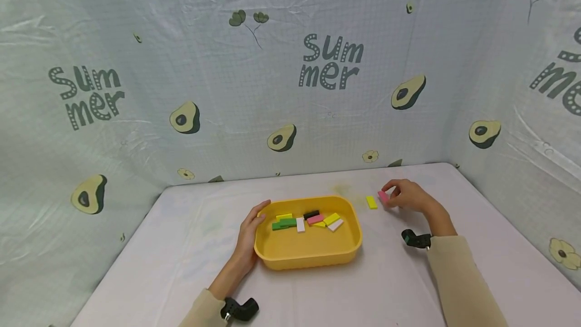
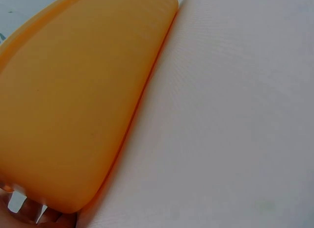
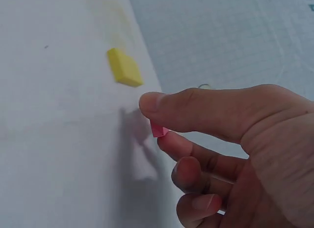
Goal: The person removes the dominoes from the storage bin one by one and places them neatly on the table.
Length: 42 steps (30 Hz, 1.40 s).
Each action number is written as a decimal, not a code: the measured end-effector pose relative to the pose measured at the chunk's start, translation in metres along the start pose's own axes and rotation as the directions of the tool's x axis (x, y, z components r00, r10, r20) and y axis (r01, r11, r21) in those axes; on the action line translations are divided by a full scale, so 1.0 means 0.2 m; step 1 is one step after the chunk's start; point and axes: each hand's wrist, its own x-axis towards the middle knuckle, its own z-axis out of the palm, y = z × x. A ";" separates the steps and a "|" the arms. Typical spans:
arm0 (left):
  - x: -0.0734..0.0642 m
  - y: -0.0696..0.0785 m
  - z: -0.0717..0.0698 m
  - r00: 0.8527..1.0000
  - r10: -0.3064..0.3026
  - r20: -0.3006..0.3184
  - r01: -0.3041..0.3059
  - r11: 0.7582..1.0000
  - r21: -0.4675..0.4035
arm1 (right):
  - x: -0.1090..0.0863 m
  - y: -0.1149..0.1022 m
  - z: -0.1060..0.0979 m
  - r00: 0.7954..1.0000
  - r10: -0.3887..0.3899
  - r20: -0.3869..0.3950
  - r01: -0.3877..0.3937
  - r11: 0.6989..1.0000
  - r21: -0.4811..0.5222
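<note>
At the left end of a yellow plastic tub (image 1: 313, 261), my left hand (image 1: 247, 236) grips the wall, with the thumb at the rim. Its fingertips (image 2: 32, 211) show against the tub's outer side in the left wrist view. To the right of the tub, my right hand (image 1: 408, 198) pinches a pink block (image 1: 383, 197) between thumb and forefinger. Most of that block is hidden behind the thumb in the right wrist view, and a shadow falls on the cloth beside it. A yellow block (image 1: 371, 202) lies on the table just left of the pink one.
Inside the tub lie several small blocks: green (image 1: 284, 224), white (image 1: 300, 225), black (image 1: 311, 214), pink (image 1: 315, 219) and yellow (image 1: 332, 219). A pale cloth covers the table (image 1: 181, 256). Behind it hangs a curtain (image 1: 227, 90) printed with avocados.
</note>
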 end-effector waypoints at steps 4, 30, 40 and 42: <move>-0.01 0.00 0.00 1.000 0.005 0.002 -0.005 1.000 0.004 | 0.02 0.04 0.04 1.000 0.002 -0.015 -0.002 1.000 0.013; -0.01 0.02 0.00 1.000 0.000 -0.001 0.000 1.000 -0.019 | 0.02 0.07 0.05 0.998 0.066 -0.017 -0.065 0.997 0.052; -0.01 0.01 0.00 1.000 -0.004 -0.001 0.004 1.000 -0.020 | 0.02 0.06 0.05 0.998 0.063 -0.013 -0.062 0.996 0.064; -0.01 0.01 0.00 1.000 -0.005 0.000 0.005 1.000 -0.021 | 0.01 0.05 0.05 0.998 0.059 -0.010 -0.059 0.996 0.062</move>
